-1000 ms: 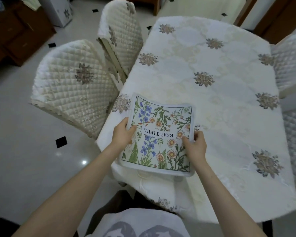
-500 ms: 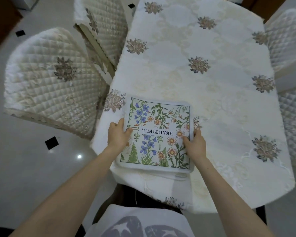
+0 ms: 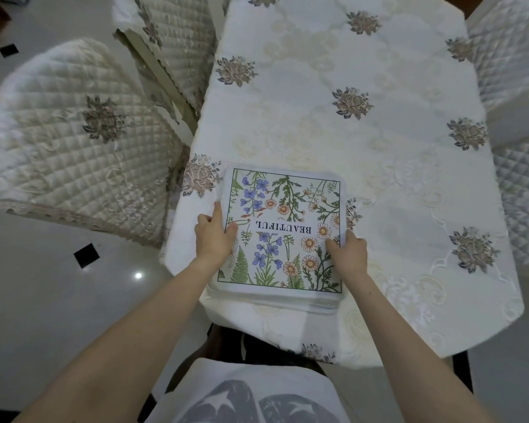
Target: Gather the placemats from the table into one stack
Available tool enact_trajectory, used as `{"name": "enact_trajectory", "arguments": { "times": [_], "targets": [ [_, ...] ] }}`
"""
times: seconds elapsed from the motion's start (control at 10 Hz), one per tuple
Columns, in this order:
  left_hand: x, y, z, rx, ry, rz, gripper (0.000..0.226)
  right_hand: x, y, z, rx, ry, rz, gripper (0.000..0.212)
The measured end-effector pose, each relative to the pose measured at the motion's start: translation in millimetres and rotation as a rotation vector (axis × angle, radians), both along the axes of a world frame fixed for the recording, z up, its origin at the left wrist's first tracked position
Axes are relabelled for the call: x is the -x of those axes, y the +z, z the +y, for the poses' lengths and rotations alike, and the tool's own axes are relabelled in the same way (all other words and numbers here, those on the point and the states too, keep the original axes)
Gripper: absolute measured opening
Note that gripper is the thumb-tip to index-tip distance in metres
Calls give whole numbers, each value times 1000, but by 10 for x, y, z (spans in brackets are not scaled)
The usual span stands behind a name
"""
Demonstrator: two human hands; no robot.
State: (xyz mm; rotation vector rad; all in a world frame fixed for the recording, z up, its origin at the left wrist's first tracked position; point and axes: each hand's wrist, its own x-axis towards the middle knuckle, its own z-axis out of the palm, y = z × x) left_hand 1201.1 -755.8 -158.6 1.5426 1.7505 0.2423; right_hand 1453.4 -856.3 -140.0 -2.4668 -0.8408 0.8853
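Observation:
A stack of placemats (image 3: 284,215) lies at the near left corner of the table (image 3: 394,184). Its top mat is white with a flower print and the upside-down word BEAUTIFUL. Several layered mat edges show along the stack's near side. My left hand (image 3: 216,236) grips the left edge, thumb on top. On the stack's right edge my right hand (image 3: 347,251) holds on in the same way. No other placemat is visible on the tablecloth.
The table wears a white cloth with embroidered brown flowers. Two quilted cream chairs (image 3: 74,141) stand along its left side, and more quilted chairs (image 3: 513,65) line the right. Pale tiled floor (image 3: 37,300) lies to the left.
The stack, held a little raised before, has come down flat onto the table corner. Both hands keep their grip on its sides. The view has tilted further down.

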Motion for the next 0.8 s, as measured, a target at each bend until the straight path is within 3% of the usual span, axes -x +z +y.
{"name": "enact_trajectory", "arguments": {
  "times": [0.1, 0.3, 0.5, 0.6, 0.7, 0.8],
  "targets": [
    [-1, -13, 44, 35, -49, 44, 69, 0, 11, -3, -9, -1, 4, 17],
    [-67, 42, -45, 25, -59, 137, 44, 14, 23, -38, 6, 23, -4, 26],
    [-52, 148, -18, 48, -93, 132, 50, -43, 22, -6, 75, 78, -16, 22],
    [-38, 260, -30, -10, -109, 137, 46, -62, 97, -16, 88, 131, -56, 43],
    [-83, 376, -90, -200, -153, 213, 44, -69, 174, -7, 30, 196, -213, 61],
    [-154, 506, -85, -326, -240, 238, 45, -63, 321, 81, -108, 275, -293, 54]
  ]
}}
